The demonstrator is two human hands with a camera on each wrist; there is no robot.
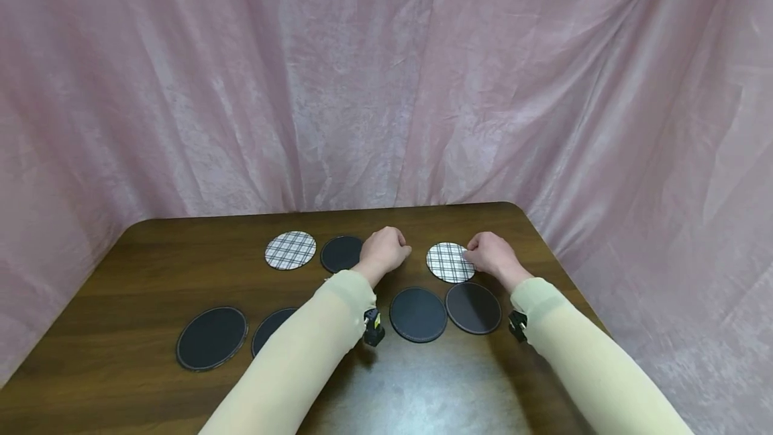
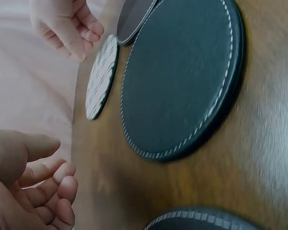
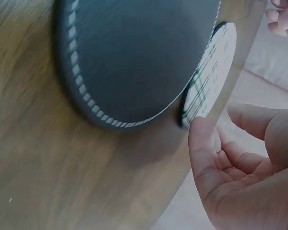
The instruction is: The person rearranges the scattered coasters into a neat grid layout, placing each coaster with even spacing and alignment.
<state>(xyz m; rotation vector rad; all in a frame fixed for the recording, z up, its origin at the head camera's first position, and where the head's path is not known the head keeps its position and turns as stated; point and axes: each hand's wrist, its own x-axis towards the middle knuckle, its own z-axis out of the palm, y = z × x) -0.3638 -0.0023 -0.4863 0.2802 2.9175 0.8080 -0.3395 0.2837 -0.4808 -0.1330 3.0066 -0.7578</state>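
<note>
My right hand (image 1: 492,254) hovers at the right edge of a round coaster with a white plaid face (image 1: 449,262). In the right wrist view the thumb and forefinger stand apart, a fingertip right at the coaster's rim, and nothing is held. My left hand (image 1: 384,250) is in the air between a black coaster (image 1: 340,254) and the plaid one. Its fingers curl loosely around nothing, as the left wrist view shows. Nearer me lie two dark coasters with pale stitching, one bluish black (image 1: 418,315) and one brownish (image 1: 474,308), side by side.
Another plaid coaster (image 1: 290,250) lies at the back left of the wooden table (image 1: 121,301). Closer on the left are a black coaster (image 1: 212,339) and a second dark one (image 1: 268,329), partly hidden by my left sleeve. A pink curtain (image 1: 362,86) hangs behind the table.
</note>
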